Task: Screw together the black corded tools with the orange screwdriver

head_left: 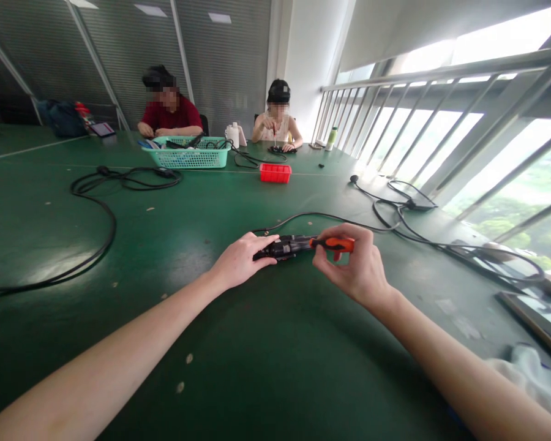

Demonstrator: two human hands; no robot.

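A black elongated corded device lies on the green table in front of me, and its exact kind is unclear. My left hand grips its left end, thumb on the near side and fingers on the far side. In my right hand is a screwdriver with an orange and black handle, pinched between thumb and fingers. The screwdriver lies nearly level, its shaft pointing left at the device's right part. Where the tip meets the device is too small to make out.
A red compartment box and a teal basket of tools stand farther back. Black cables loop at left, with more cables at right. Two people sit across the table. A metal railing runs along the right.
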